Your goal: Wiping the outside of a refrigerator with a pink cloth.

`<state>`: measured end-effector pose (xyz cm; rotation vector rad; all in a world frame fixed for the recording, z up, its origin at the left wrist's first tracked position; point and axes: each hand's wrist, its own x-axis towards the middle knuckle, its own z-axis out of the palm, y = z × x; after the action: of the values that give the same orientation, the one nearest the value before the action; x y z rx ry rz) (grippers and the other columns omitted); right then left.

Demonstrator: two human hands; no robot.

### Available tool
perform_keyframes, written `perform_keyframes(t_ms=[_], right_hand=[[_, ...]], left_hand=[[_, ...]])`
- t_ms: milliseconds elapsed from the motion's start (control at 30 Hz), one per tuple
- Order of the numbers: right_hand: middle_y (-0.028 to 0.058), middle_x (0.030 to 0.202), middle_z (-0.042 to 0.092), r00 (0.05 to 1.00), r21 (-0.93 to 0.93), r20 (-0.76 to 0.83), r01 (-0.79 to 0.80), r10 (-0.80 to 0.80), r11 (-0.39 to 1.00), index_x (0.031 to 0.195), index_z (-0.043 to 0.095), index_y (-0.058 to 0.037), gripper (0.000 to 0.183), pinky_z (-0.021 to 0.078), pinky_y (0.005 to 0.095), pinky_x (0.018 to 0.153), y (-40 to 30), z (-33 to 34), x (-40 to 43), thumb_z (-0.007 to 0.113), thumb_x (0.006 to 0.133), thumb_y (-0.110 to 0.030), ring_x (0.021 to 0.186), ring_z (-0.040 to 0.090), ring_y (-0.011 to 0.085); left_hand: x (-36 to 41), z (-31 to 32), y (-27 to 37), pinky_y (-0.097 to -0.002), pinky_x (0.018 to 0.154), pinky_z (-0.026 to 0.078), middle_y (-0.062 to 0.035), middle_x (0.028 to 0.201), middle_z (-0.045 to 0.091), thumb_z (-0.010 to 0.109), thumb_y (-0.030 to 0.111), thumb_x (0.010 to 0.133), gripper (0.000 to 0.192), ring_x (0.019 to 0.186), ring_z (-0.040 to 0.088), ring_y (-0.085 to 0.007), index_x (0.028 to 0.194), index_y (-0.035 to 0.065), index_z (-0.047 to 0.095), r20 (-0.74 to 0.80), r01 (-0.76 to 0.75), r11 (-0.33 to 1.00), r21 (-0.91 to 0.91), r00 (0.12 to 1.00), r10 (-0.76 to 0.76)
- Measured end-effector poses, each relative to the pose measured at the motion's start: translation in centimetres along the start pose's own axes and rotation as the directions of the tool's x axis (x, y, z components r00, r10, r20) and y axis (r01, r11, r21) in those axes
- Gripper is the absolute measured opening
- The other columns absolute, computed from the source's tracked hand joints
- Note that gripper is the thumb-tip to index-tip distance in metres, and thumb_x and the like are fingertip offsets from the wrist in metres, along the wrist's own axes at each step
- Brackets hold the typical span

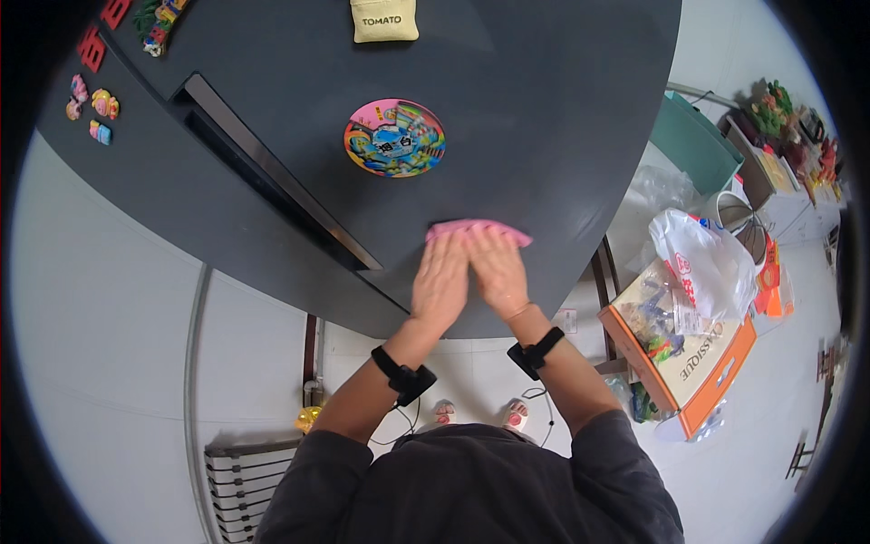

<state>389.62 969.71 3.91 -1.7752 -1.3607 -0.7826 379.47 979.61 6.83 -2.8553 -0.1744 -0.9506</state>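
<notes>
Side by side, my left hand (440,282) and my right hand (499,275) press a pink cloth (479,226) against the dark grey refrigerator door (537,115). Most of the cloth is hidden beneath my fingers, with its edge showing beyond the fingertips. A round, colourful magnet (394,139) bearing writing sits on the door above the cloth. Higher up is a cream-coloured pouch-shaped item (385,22), also with writing. To the left of my hands runs the long recessed handle (279,170) along the door's edge.
Small figure magnets (105,103) dot the far left of the refrigerator. At the right are an orange-edged box (707,360), a white plastic bag (703,265) and a green bin (697,143). A dark slatted rack (248,486) stands at the lower left, near a grey pipe (195,381).
</notes>
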Motion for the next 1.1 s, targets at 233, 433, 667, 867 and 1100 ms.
perform_keyframes(t_ms=[233, 433, 667, 867, 1100], right_hand=[[0.0058, 0.133, 0.052, 0.981, 0.041, 0.014, 0.19, -0.191, 0.981, 0.124, 0.056, -0.0076, 0.045, 0.0343, 0.0363, 0.105, -6.1, 0.9, 8.8, 0.054, 0.079, -0.009, 0.124, 0.048, 0.0204], [0.0082, 0.135, 0.051, 0.993, -0.061, -0.064, 0.096, -0.1, 0.993, 0.123, 0.057, -0.0054, 0.043, 0.0317, 0.04, 0.106, -7.2, 7.1, 3.9, 0.053, 0.08, -0.009, 0.126, 0.046, 0.0255], [0.0111, 0.138, 0.047, 0.983, -0.094, 0.164, 0.098, -0.082, 0.991, 0.126, 0.054, -0.0025, 0.048, 0.031, 0.0438, 0.108, -9.4, 7.8, 2.8, 0.053, 0.078, -0.008, 0.128, 0.043, 0.0296], [0.013, 0.135, 0.05, 0.97, -0.171, -0.122, 0.186, -0.208, 0.967, 0.12, 0.058, -0.0029, 0.042, 0.0325, 0.0448, 0.106, -12.4, 3.3, 16.6, 0.054, 0.079, -0.007, 0.125, 0.046, 0.0309], [0.0194, 0.133, 0.049, 0.998, -0.084, 0.058, -0.017, 0.022, 0.996, 0.123, 0.056, -0.0009, 0.039, 0.0342, 0.0448, 0.105, -12.5, 5.3, 5.8, 0.049, 0.085, 0.0, 0.126, 0.044, 0.0358]], left_hand=[[-0.5, -3.6, -5.2, -0.0463, 0.111, 0.023, -0.0268, 0.146, 0.024, 0.055, 0.008, 0.082, 0.059, 0.134, 0.024, -0.0449, 0.135, -0.0092, 0.034, -0.069, 0.253, 0.966, -0.044, 0.964, -0.256], [-4.1, -2.3, -8.4, -0.0439, 0.111, 0.026, -0.0252, 0.137, 0.04, 0.052, 0.006, 0.08, 0.051, 0.131, 0.032, -0.0397, 0.127, -0.0111, 0.044, -0.093, 0.05, 0.99, -0.133, 0.994, -0.063], [-7.4, -1.3, -10.8, -0.044, 0.111, 0.024, -0.0242, 0.141, 0.035, 0.057, 0.006, 0.077, 0.058, 0.134, 0.028, -0.0398, 0.131, -0.0104, 0.041, 0.006, 0.021, 0.977, -0.213, 1.0, -0.021], [2.3, -10.3, -12.8, -0.0431, 0.108, 0.03, -0.0264, 0.14, 0.035, 0.057, 0.005, 0.079, 0.054, 0.133, 0.03, -0.0416, 0.129, -0.0106, 0.042, -0.334, 0.029, 0.987, -0.161, 0.939, -0.082], [-5.6, -4.5, -10.2, -0.0424, 0.112, 0.025, -0.0203, 0.138, 0.04, 0.055, 0.007, 0.077, 0.06, 0.133, 0.033, -0.0341, 0.132, -0.0088, 0.039, -0.092, 0.025, 0.967, -0.252, 0.994, -0.05]])
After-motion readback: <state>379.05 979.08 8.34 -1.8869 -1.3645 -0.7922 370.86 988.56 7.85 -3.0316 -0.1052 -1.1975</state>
